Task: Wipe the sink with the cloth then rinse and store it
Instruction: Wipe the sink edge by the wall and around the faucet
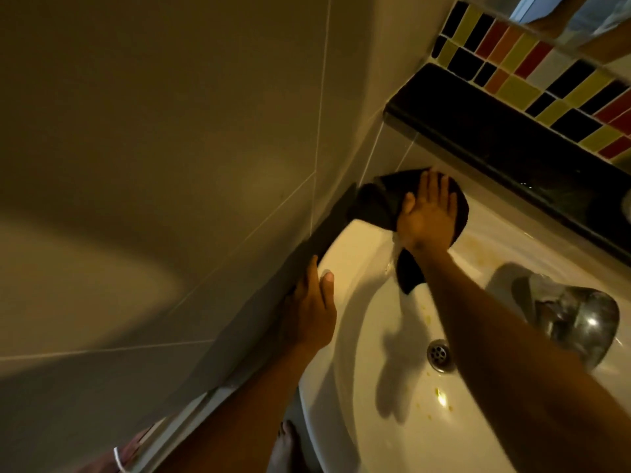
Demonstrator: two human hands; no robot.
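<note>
A white ceramic sink (pixel 362 254) fills the lower right of the head view, with a metal drain (pixel 439 355) in its basin. A dark cloth (pixel 377 199) lies spread on the sink's far left corner, and one end of it hangs down into the basin. My right hand (pixel 425 216) presses flat on the cloth, fingers extended. My left hand (pixel 312 308) grips the sink's left rim, thumb on top, fingers hidden over the edge.
A chrome tap (pixel 580 319) stands at the sink's right. Yellowish spots dot the basin near the drain. A black ledge (pixel 495 131) runs behind the sink under coloured mosaic tiles (pixel 532 63). A tiled wall (pixel 170 165) closes in on the left. My bare foot (pixel 286 445) shows below.
</note>
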